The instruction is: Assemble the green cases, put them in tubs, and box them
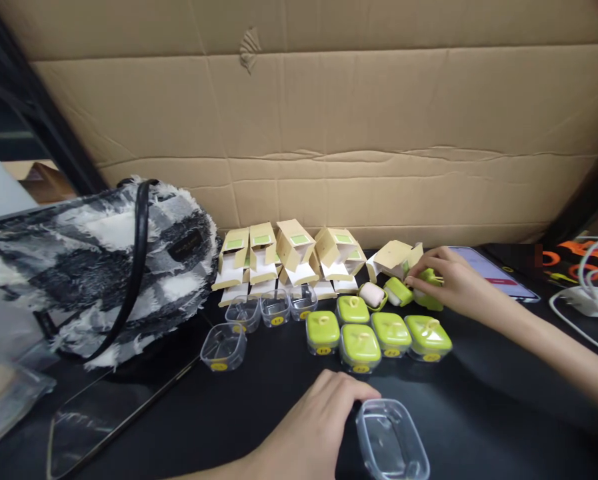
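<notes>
My left hand [306,427] rests near the front of the black table, its fingers curled against a clear plastic case [391,440]. My right hand [446,280] reaches to the back right and pinches a green case [429,290] lying beside a white earbud case [372,294] and an open green lid [397,291]. In front of these stand several closed green-lidded cases [376,333]. Several empty clear cases [259,317] sit to their left. A row of small open cardboard boxes [299,257] lines the back.
A furry black-and-white bag [103,267] with a black strap fills the left. A cardboard sheet [329,133] forms the back wall. A phone [493,272] and white cables [586,293] lie at the right. Plastic sleeves [79,420] lie front left.
</notes>
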Motion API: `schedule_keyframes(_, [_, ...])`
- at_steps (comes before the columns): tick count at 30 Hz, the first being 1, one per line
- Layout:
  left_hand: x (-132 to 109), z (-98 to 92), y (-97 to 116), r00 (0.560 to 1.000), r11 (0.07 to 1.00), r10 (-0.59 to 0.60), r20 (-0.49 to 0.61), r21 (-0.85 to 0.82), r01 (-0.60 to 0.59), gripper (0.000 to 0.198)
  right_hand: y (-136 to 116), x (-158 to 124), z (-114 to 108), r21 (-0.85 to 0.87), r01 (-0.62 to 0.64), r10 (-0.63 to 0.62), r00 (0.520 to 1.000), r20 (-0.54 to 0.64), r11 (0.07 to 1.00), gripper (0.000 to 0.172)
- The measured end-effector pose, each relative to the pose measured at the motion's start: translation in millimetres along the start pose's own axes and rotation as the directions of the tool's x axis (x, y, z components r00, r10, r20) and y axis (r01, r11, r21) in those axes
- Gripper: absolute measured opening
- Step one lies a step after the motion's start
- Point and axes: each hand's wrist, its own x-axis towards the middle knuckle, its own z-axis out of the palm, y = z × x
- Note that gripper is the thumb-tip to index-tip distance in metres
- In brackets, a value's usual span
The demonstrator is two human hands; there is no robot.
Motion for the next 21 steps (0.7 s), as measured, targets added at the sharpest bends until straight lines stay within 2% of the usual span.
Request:
schedule_keyframes(2, [1.1,-5.6,11.6,0.996,0.995,-0.091,-0.001,-0.027,0.091,0.054,-6.0,0.8,-3.7,0.082,0.012,-0.006,0.997,-0.071,0.997,0.028])
schedule_keyframes(6, [-1.2,-9.6,20.6,0.974,0.971,-0.218,-0.060,-0.114,0.211,0.059,-24.6,1.8,-22.4,0.182,0.031,0.013,0.971,-0.237,0.983,0.033])
schedule_keyframes(12, [-1.8,-11.9,23.2,0.956,0.945,-0.289,-0.055,-0.174,0.276,0.052,-58.9,-8.5,-60.2,0.223,0.060,0.044,0.900,-0.434,0.973,0.010])
schedule_keyframes(15, [0.2,-14.1,28.2,0.949,0.938,-0.308,-0.065,-0.185,0.292,0.052,-77.2,-22.0,-71.7,0.250,0.093,0.024,0.902,-0.431,0.964,0.009])
schedule_keyframes(21, [-0.4,-14.6,31.0,0.945,0.936,-0.315,-0.092,-0.198,0.292,0.051,-110.0,-43.2,-74.4,0.472,0.191,-0.088,0.969,-0.232,0.861,0.014])
